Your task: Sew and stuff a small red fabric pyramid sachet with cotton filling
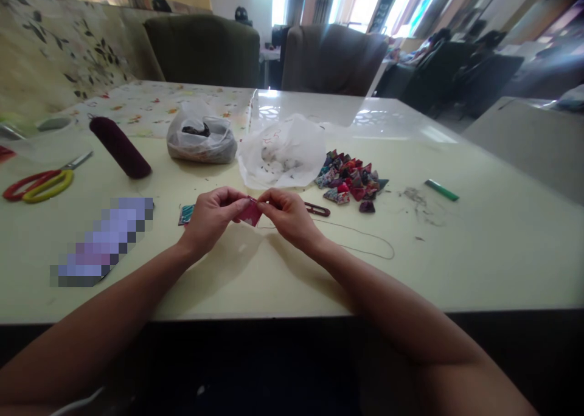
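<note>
Between both hands, just above the table, is a small pinkish-red patterned piece of fabric [250, 213]. My left hand [212, 215] pinches its left side between thumb and fingers. My right hand [288, 214] is closed at its upper right corner; whether a needle is in those fingers is too small to see. A long thin thread [371, 232] loops over the table to the right of my right wrist. Beside my left hand lies a teal patterned fabric piece [186, 214], partly hidden. Behind my right hand rests a dark red slotted tool [318, 209], its left end covered.
Beyond my hands are a white plastic bag with white stuffing [283, 154], another tied plastic bag [201, 142] and a pile of small stuffed fabric triangles [353, 176]. Scissors [48, 182], a maroon thread cone [119, 147] and a blurred-out phone [104, 242] lie left; a green-handled tool [442, 190] lies right.
</note>
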`<state>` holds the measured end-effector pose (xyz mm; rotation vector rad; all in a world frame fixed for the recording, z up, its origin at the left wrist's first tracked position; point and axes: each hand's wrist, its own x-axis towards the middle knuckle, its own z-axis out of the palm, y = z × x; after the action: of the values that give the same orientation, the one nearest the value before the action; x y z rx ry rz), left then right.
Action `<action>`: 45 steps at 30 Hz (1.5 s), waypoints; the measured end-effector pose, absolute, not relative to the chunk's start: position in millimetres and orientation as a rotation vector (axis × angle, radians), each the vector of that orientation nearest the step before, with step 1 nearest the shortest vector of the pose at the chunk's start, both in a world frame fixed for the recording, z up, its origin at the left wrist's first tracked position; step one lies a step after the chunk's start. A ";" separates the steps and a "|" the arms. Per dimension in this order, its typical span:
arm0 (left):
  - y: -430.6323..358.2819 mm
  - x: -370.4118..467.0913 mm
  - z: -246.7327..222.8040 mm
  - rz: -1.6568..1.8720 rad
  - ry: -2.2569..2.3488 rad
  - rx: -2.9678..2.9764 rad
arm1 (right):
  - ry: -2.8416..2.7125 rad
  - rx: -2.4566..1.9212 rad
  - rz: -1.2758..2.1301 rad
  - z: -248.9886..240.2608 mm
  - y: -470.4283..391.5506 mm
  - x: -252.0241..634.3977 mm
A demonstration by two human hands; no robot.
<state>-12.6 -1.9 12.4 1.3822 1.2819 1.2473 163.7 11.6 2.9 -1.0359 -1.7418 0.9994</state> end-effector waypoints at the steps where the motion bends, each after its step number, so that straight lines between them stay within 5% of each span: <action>1: -1.8 -12.6 12.3 1.249 1.279 1.377 | -1.745 -1.035 0.994 2.9 11.6 163.9; 26: -2.5 -12.4 8.4 1.213 1.291 1.484 | -1.754 -1.033 0.873 -1.3 8.0 160.1; 45: 2.5 -11.0 4.6 1.134 1.093 0.986 | -1.643 -0.901 1.041 -13.2 15.4 161.7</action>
<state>-11.0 2.5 4.6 0.9861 1.0931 1.1335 161.7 15.4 -13.2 -0.9012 -1.6426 1.0414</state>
